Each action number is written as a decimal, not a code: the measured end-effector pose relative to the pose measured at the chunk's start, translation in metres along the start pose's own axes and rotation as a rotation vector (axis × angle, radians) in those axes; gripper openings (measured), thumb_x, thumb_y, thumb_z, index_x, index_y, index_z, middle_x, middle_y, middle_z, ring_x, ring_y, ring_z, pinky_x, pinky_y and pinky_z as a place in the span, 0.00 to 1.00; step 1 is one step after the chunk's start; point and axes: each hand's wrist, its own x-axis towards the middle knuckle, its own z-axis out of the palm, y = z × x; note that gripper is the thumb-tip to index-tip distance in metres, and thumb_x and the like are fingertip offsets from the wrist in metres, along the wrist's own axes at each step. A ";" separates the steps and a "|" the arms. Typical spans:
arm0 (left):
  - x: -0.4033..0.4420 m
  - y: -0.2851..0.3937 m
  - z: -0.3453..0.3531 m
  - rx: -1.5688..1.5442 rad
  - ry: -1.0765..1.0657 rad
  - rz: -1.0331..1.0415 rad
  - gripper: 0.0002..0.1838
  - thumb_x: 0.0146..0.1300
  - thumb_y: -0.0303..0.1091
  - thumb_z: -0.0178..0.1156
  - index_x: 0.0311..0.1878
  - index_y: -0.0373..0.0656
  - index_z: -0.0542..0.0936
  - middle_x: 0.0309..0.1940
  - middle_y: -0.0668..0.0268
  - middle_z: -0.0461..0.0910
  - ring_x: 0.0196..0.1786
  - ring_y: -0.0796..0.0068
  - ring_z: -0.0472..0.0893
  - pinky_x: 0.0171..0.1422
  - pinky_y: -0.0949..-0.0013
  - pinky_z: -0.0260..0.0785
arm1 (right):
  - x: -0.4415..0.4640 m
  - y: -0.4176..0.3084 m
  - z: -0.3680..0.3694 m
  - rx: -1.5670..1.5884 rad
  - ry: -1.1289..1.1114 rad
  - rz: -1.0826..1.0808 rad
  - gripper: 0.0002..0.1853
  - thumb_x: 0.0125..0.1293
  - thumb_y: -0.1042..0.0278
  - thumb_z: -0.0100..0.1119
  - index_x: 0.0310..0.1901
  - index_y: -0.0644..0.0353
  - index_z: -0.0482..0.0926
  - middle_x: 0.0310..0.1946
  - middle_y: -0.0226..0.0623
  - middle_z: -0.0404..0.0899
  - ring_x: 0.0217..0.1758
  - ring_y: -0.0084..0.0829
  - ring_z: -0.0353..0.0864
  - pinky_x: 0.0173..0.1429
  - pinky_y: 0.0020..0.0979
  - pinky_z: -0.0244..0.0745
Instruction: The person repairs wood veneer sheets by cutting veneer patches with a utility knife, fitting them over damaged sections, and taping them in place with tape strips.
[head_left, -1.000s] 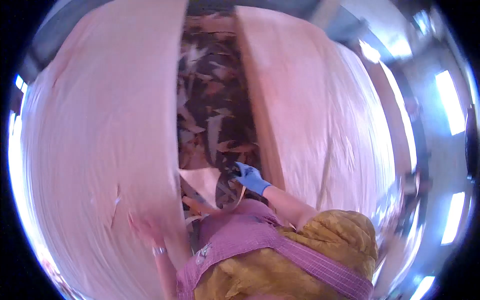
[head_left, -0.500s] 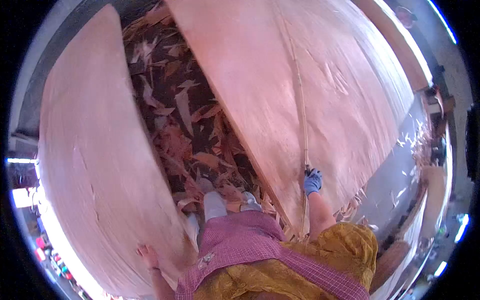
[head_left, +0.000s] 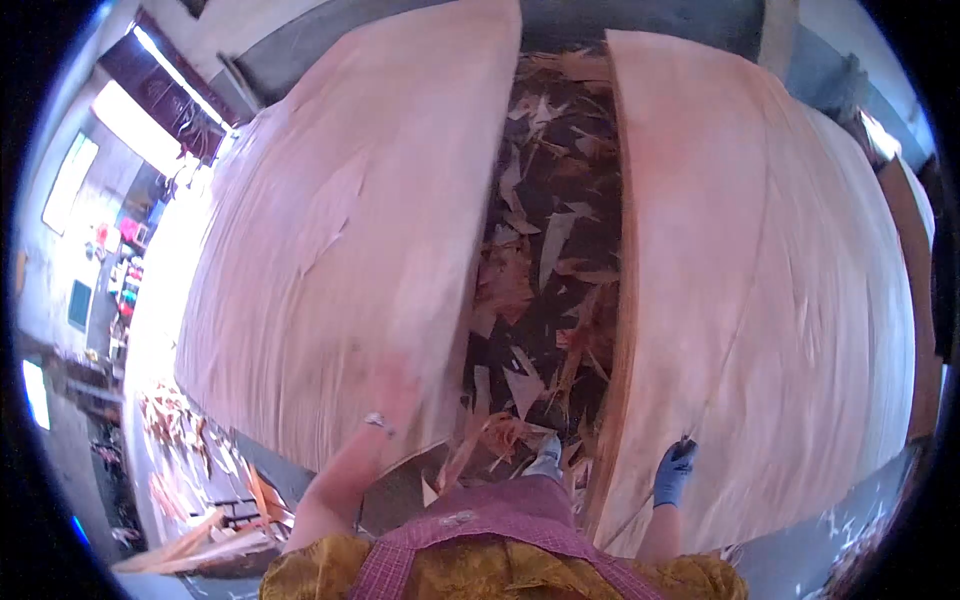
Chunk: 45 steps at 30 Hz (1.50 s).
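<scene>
My left hand (head_left: 395, 385) is bare, with a bracelet at the wrist. Blurred by motion, it reaches over the near right part of the left stack of wood veneer sheets (head_left: 330, 250), and its fingers look stretched out. A blue glove covers my right hand (head_left: 674, 472), closed around a thin bamboo stick (head_left: 740, 340). That stick lies lengthwise over the right stack of veneer sheets (head_left: 690, 250), faint along its far part. Its near end runs back past my wrist toward the stack's inner edge.
Between the stacks runs a dark floor strip strewn with veneer scraps (head_left: 555, 245); my foot (head_left: 545, 458) stands at its near end. More offcuts (head_left: 200, 530) lie on the floor at the lower left. A bright opening (head_left: 138, 128) shows at the upper left.
The view has turned, so the gap between the stacks now runs nearly straight ahead. My left hand has moved forward over the left stack. My right hand still grips the stick.
</scene>
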 end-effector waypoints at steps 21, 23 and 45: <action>-0.120 -0.199 0.051 -1.673 -0.298 -0.076 0.12 0.74 0.41 0.52 0.42 0.43 0.65 0.22 0.68 0.72 0.19 0.76 0.74 0.23 0.69 0.71 | -0.396 -0.417 0.128 0.612 -1.141 -0.170 0.17 0.75 0.63 0.48 0.58 0.62 0.76 0.42 0.35 0.82 0.42 0.30 0.81 0.48 0.31 0.78; -0.115 -0.235 0.051 -1.680 -0.307 -0.082 0.13 0.74 0.43 0.53 0.42 0.43 0.67 0.22 0.68 0.73 0.21 0.77 0.75 0.25 0.70 0.70 | -0.452 -0.375 0.123 0.760 -1.378 0.265 0.21 0.76 0.54 0.48 0.59 0.62 0.75 0.44 0.39 0.82 0.40 0.33 0.82 0.45 0.35 0.80; -0.105 -0.646 -0.023 -0.413 0.485 -0.094 0.34 0.63 0.39 0.61 0.69 0.38 0.62 0.68 0.46 0.63 0.70 0.47 0.64 0.73 0.50 0.57 | -0.716 -0.411 0.206 0.554 -0.980 -0.024 0.11 0.71 0.66 0.57 0.49 0.63 0.74 0.31 0.33 0.79 0.28 0.23 0.73 0.33 0.26 0.71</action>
